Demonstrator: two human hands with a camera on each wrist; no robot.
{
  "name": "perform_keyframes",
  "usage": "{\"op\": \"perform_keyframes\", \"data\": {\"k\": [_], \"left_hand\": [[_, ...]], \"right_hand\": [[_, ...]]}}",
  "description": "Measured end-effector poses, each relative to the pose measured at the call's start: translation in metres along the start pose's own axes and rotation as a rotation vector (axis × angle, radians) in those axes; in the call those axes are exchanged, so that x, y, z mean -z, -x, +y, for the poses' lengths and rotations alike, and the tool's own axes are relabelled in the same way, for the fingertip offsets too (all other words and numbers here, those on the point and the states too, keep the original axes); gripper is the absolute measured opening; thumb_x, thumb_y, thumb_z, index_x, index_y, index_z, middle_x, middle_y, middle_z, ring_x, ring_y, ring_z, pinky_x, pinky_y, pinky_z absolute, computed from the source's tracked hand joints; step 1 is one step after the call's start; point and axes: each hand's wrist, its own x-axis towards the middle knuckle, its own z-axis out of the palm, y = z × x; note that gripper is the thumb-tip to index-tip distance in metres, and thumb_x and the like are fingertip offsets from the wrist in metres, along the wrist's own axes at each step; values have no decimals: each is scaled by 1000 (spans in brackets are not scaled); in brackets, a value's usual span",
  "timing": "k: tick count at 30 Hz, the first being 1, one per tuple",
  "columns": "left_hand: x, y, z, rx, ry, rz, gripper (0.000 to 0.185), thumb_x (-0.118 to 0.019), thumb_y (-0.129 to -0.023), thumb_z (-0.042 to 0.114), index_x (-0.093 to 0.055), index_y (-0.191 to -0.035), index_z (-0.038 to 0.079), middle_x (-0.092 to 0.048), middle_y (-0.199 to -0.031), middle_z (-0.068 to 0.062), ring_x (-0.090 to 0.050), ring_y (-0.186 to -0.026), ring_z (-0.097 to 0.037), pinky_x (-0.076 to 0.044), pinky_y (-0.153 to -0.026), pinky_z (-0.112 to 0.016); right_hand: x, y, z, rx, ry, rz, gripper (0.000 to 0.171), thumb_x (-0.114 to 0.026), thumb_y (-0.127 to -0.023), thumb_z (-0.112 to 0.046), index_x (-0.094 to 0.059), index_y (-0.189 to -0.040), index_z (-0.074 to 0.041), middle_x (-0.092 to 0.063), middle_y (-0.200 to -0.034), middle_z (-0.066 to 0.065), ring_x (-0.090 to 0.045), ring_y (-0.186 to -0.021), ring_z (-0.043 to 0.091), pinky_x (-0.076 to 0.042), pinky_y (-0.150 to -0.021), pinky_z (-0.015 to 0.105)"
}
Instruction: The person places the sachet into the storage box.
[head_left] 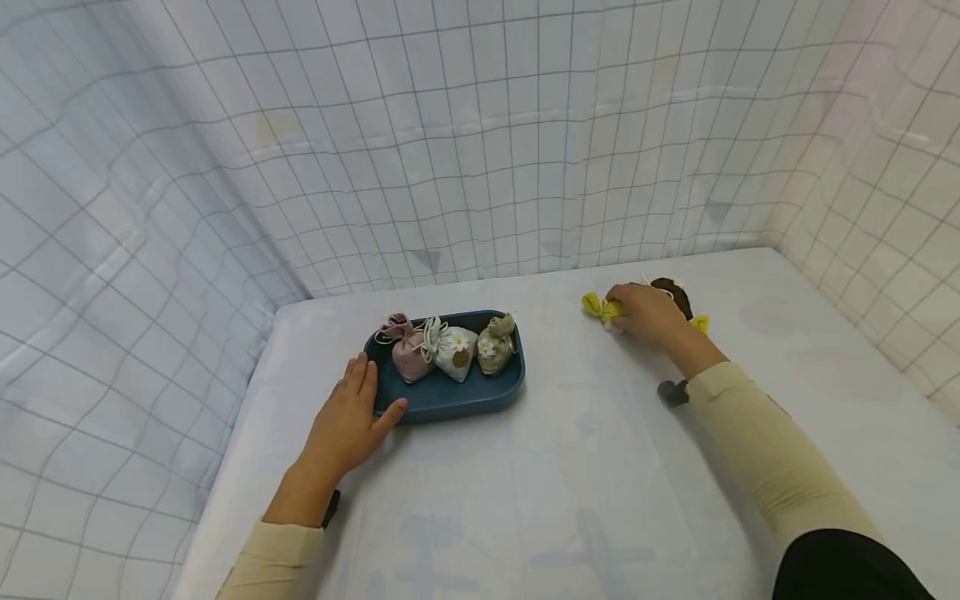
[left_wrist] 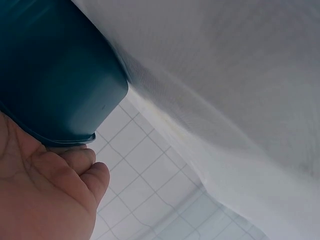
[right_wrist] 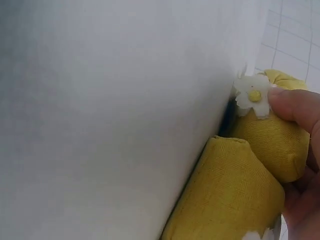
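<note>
A dark blue tray [head_left: 450,408] holds a pink drawstring pouch [head_left: 411,358], a white one [head_left: 454,354] with flowers and a beige one [head_left: 496,346]. My left hand [head_left: 347,421] rests against the tray's left end, fingers extended along the rim and thumb at the front edge. Off to the right, my right hand [head_left: 651,315] grips a yellow pouch [head_left: 611,311], its thumb pressing beside a white flower [right_wrist: 254,95]. Another yellow pouch [right_wrist: 227,192] lies against the held one. A dark brown pouch [head_left: 675,297] sits just behind the right hand, partly hidden.
A white cloth covers the table [head_left: 480,492]. Grid-patterned sheets [head_left: 465,150] hang behind it and along both sides. A small dark grey piece [head_left: 672,392] shows beside the right wrist.
</note>
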Motion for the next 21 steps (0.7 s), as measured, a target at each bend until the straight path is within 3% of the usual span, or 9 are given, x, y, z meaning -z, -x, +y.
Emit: {"op": "perform_keyframes", "data": {"k": [7, 21], "left_hand": [[0, -1, 0, -3, -10, 2, 91, -46, -100, 59, -21, -152, -12, -14, -160, -29, -11, -148, -43, -19, -116, -58], [-2, -1, 0, 4, -10, 13, 93, -45, -99, 62, -23, -152, -12, -16, -160, -29, -13, -148, -43, -20, -115, -58]], "right_hand": [[8, 3, -2, 6, -28, -3, 41, -74, -92, -17, -61, -129, -4, -65, -123, 14, -60, -111, 33, -47, -94, 51], [24, 6, -22, 133, -151, -8, 35, -73, -92, -13, -64, -124, -2, -67, -119, 15, -61, -105, 30, -48, -93, 47]]}}
